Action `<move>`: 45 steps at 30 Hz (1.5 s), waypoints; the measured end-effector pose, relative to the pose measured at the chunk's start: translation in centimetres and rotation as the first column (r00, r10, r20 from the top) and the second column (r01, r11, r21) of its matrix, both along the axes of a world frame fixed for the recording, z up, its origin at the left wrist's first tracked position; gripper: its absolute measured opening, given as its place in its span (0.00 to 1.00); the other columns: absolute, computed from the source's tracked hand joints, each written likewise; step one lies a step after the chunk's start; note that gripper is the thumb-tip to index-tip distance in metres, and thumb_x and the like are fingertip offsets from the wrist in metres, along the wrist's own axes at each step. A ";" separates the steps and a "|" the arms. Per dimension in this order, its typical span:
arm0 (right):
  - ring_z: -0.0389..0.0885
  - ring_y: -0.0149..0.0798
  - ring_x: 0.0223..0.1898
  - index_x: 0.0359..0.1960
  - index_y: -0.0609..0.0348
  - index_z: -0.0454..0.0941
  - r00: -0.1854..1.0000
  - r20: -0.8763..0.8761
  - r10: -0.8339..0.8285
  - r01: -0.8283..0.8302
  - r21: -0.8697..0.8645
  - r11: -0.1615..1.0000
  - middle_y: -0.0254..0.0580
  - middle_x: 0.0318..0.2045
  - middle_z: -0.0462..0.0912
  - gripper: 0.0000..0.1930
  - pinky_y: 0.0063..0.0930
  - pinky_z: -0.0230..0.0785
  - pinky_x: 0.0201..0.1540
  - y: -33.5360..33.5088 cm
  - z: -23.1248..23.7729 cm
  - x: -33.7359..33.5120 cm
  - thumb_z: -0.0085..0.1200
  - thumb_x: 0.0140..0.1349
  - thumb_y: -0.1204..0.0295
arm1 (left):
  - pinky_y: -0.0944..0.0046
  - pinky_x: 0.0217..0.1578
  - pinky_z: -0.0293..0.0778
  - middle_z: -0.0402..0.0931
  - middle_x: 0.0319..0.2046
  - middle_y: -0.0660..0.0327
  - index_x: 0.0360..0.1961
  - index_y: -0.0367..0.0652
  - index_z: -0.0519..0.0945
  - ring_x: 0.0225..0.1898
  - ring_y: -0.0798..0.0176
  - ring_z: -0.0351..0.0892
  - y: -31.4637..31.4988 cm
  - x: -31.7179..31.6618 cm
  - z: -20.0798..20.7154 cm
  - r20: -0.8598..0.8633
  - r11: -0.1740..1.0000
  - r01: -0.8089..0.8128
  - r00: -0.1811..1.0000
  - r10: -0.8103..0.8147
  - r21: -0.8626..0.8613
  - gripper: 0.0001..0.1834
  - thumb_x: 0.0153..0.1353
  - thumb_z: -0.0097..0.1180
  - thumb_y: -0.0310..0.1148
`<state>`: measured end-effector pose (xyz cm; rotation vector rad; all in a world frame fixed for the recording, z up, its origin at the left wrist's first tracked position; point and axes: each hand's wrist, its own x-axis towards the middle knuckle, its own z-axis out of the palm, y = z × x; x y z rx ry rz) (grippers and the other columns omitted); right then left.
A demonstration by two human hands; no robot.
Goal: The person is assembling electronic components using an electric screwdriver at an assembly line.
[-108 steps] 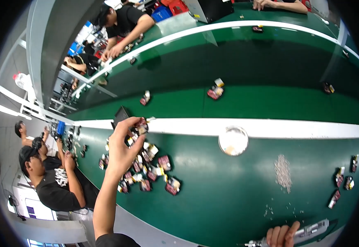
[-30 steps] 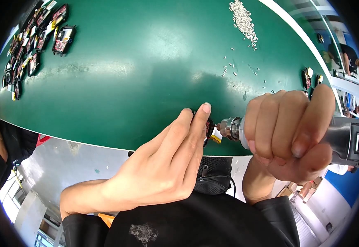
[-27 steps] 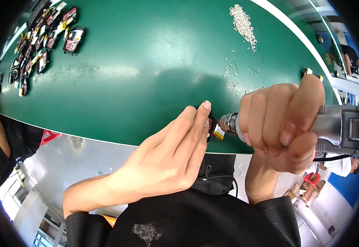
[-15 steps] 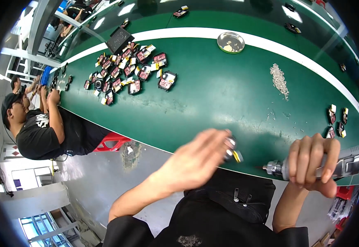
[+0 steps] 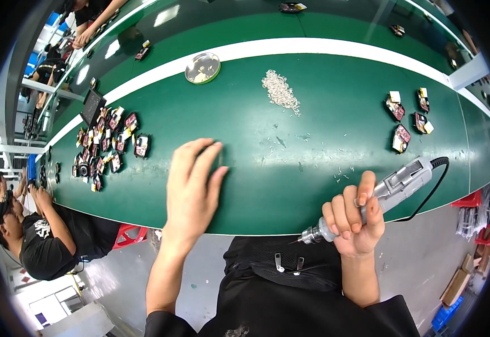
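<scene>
My left hand [image 5: 191,182] reaches over the green bench top with its fingers apart. Nothing shows in it, though the palm side is partly hidden. My right hand [image 5: 354,216] is wrapped round a grey electric screwdriver [image 5: 399,185], whose bit points left, just past the bench's near edge. Left of my left hand lies a pile of small black housings [image 5: 107,137] with reddish insides and yellow-and-white tags. A heap of small silvery screws [image 5: 280,91] sits farther back, with loose ones scattered nearer to me.
A round metal dish [image 5: 203,68] stands by the white strip at the back. Several more housings [image 5: 401,138] lie at the right, beyond the screwdriver's black cord [image 5: 433,194]. A black tray [image 5: 93,108] is behind the pile. Another person [image 5: 48,241] works at the far left.
My view has swung to the right. The left hand has moved leftward, and the small dark piece with a yellow tag beside it is out of sight. The right hand keeps the screwdriver, now tilted.
</scene>
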<state>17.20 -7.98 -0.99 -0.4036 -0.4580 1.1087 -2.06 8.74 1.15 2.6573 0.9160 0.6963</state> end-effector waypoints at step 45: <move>0.62 0.26 0.13 0.36 0.58 0.66 0.980 -0.095 -0.174 0.190 0.207 0.960 0.30 0.14 0.63 0.10 0.23 0.61 0.24 1.0 5.0 -0.5 0.40 0.70 0.64 | 0.72 0.28 0.64 0.71 0.28 0.54 0.33 0.34 0.70 0.27 0.71 0.65 -10.1 1.4 -0.3 0.695 0.210 0.664 0.670 0.260 -0.718 0.10 0.68 0.44 0.31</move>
